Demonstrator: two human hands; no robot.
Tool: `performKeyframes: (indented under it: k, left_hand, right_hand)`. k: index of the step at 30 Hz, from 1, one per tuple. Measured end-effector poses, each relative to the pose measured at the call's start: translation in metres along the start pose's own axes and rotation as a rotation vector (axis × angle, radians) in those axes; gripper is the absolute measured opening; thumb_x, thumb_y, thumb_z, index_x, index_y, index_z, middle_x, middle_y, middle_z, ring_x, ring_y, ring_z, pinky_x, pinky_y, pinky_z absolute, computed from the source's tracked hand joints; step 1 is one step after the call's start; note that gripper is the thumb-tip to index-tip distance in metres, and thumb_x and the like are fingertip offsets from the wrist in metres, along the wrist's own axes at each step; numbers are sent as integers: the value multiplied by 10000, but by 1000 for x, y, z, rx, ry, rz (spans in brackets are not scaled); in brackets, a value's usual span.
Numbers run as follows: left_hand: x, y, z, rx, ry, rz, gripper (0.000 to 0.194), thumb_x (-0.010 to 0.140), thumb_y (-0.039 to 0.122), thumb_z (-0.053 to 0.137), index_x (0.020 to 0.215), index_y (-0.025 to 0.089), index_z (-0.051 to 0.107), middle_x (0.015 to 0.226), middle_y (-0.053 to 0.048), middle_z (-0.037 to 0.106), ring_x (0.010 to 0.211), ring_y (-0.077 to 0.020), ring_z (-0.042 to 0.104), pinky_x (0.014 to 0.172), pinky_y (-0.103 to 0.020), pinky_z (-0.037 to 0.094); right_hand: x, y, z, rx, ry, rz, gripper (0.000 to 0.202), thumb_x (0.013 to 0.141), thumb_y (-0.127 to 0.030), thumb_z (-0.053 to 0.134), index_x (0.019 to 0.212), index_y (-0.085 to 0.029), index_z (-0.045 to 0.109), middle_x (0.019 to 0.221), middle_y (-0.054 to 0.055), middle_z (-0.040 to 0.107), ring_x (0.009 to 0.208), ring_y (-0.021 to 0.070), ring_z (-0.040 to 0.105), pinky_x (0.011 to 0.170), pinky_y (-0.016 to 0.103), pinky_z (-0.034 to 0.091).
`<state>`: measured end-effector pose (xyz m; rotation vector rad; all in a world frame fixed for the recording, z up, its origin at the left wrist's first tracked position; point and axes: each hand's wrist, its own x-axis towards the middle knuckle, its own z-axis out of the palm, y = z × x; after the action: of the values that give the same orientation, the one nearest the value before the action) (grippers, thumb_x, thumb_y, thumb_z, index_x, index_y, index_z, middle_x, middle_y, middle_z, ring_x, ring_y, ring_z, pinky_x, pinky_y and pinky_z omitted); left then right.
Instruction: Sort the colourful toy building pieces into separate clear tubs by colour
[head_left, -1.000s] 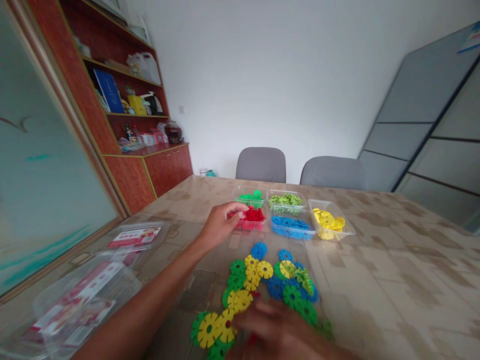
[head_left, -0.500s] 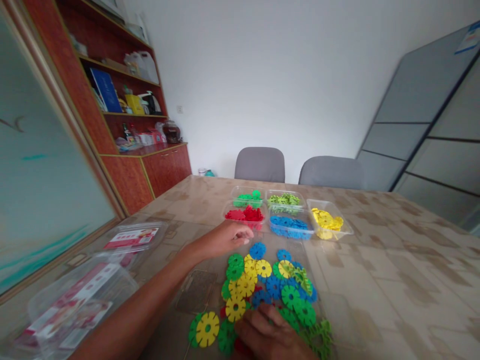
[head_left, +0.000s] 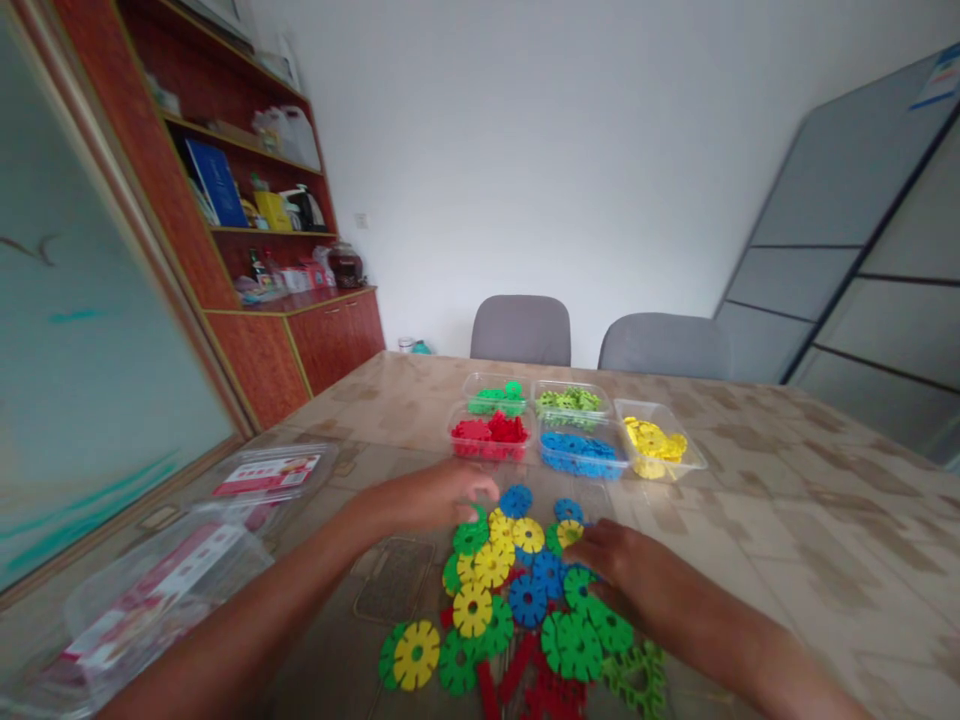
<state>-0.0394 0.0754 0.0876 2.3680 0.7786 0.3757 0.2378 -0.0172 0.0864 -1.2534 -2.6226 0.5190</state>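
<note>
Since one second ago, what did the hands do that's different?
The left hand came back from the red tub toward a green disc. The right hand moved forward and rightward across the pile, uncovering more red pieces; its grip is hidden. All the tubs stayed put.

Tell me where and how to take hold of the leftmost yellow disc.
I'd put the grip across the near and far rims of the yellow disc, coming from above: it lies roughly flat, and those rims face bare tabletop. A green disc pokes out under its left edge; another green disc crowds its right.
</note>
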Motion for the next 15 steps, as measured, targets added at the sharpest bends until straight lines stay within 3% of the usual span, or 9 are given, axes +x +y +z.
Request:
performKeyframes:
  k: [6, 15]
  left_hand:
    - [-28, -13, 19, 57, -14, -28, 459, 822, 206, 614, 1273, 272, 553, 1275, -52, 578, 1165, -252, 521, 990, -317, 369]
    - [-23, -17, 23, 83, 19, -12, 488, 777, 258, 697, 1251, 258, 583, 1260, -64, 594, 1152, -272, 532, 983, -329, 368]
  right_hand:
    - [-4, 13, 13, -17, -57, 47, 419, 760, -81, 641, 1170, -164, 619, 1218, 143, 606, 1193, 291, 504, 1020, 437, 398]
    - [-4, 19, 19, 44, -29, 83, 438, 729, -82, 638, 1156, -164, 585, 1276, 162, 563, 1201, 304, 506, 1012, 450, 408]
